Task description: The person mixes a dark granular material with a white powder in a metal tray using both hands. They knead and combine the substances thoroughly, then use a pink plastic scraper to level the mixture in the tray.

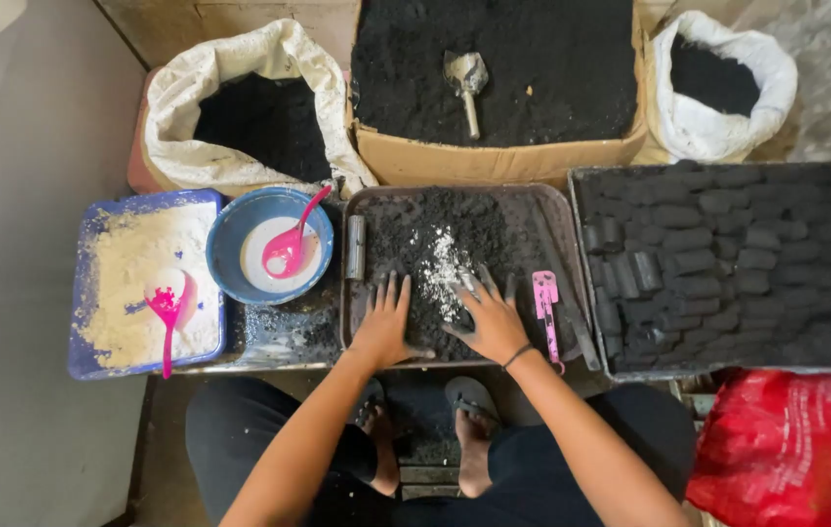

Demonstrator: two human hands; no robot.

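On the tray (362, 337) both hands press flat, fingers spread, into black powder (415, 244) — left hand (386, 322), right hand (489, 317) — gripping nothing; white powder (445, 263) lies between them.

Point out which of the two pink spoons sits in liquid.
The pink spoon in the round blue bowl, resting in white liquid. The other spoon lies on pale powder in the rectangular blue tray.

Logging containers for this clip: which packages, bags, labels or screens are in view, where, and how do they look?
White sack, back left: rolled open, black powder inside.
Cardboard box, back centre: brown, open, holding dark powder and a small scoop.
White sack, back right: smaller, open.
Red plastic bag, front right: crinkled.
No labels, signs or screens visible.
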